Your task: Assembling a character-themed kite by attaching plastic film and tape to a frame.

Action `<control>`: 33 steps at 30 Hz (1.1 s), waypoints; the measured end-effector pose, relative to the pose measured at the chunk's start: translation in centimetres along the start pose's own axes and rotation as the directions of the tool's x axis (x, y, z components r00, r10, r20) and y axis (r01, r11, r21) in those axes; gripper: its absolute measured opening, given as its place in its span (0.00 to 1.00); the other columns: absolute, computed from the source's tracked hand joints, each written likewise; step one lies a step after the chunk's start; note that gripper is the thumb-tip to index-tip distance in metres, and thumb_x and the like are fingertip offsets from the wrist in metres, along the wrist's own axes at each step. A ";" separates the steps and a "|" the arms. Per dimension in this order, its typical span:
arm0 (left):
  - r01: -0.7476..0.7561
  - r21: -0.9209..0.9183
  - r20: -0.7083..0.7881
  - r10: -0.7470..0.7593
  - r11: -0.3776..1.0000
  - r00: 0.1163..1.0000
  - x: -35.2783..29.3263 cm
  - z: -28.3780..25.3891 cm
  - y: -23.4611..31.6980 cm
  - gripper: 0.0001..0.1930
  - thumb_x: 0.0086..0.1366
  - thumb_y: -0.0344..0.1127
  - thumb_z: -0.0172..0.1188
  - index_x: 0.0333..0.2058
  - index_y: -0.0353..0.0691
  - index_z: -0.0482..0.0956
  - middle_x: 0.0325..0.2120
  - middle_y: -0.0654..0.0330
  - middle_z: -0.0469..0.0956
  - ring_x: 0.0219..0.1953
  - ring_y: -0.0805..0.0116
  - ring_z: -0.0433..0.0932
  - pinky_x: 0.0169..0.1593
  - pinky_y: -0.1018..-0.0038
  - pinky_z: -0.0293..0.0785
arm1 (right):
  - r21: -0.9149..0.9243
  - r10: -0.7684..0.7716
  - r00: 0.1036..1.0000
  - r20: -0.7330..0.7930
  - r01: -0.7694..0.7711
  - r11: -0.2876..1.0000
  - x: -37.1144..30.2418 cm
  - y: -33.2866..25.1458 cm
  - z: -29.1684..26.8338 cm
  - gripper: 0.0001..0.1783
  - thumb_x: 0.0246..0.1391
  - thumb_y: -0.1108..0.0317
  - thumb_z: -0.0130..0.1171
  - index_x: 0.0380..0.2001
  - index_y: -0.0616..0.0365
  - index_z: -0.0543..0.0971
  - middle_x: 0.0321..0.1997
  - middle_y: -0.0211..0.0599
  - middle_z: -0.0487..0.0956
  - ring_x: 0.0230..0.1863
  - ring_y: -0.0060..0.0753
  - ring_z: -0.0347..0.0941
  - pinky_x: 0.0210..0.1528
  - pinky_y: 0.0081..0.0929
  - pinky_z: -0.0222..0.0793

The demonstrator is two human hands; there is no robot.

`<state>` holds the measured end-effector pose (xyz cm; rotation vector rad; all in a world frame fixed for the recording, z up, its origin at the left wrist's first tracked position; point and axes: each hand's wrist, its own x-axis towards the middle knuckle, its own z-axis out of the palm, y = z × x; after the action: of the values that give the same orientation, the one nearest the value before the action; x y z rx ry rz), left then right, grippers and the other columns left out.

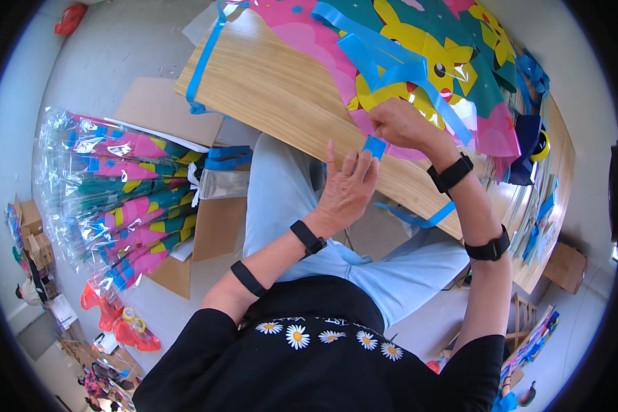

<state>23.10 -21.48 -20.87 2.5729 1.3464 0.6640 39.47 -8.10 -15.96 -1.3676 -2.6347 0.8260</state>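
A glossy sheet (491, 130) printed with yellow cartoon figures on pink and teal lies over the far side of the wooden table (268, 75). Loose blue ribbon (374, 58) crosses on top of it. At the sheet's near edge a short blue ribbon end (374, 145) sticks up from the fingertips of my left hand (347, 187), which pinches it while one finger points up. Just beyond, to the right, my right hand (402, 123) is closed in a fist over the sheet's edge. What its fingers hold is hidden.
On my left, several clear-wrapped bundles (134, 185) in pink, teal and yellow stand by a cardboard box (216, 226). Blue ribbons hang over the table's left end and near edge (419, 218). Dark-blue items and a yellow roll (541, 145) lie at the table's right.
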 end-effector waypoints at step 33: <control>-0.022 -0.001 0.060 0.022 1.000 0.998 0.4 -0.8 -0.2 0.27 0.49 0.35 0.64 0.50 0.33 0.74 0.58 0.52 0.63 0.59 0.52 0.62 0.64 0.32 0.42 | -0.049 0.260 0.908 -0.328 -0.291 0.955 -0.8 -1.3 -2.3 0.12 0.39 0.63 0.66 0.22 0.59 0.74 0.24 0.46 0.78 0.31 0.52 0.77 0.31 0.43 0.70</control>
<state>22.79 -21.10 -20.14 2.5890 1.3021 0.5853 39.66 -8.31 -13.22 -1.7600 -2.2933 0.4500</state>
